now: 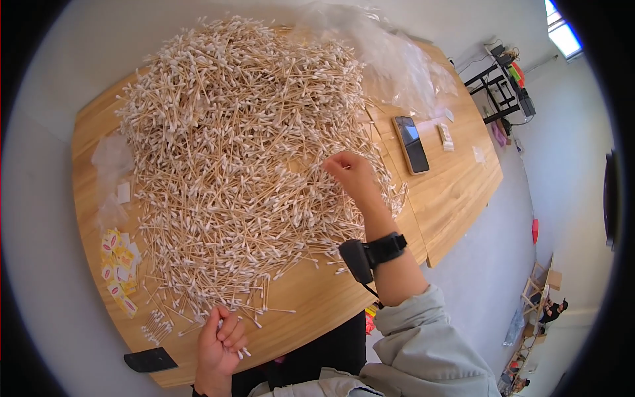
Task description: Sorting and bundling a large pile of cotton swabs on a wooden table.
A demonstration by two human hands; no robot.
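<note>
Hundreds of wooden cotton swabs (231, 145) lie heaped across the middle and far part of the bench (317, 301). The right hand (350, 173) rests on the heap's right side, its grip pinched narrow at the swabs there; whether it holds one I cannot tell. The left hand (220, 341) sits at the near edge, fingers curled around a few swabs. Small yellow packets (118, 268) lie left of the pile, a dark phone (411, 144) to the right, clear plastic bags (397, 59) beyond.
</note>
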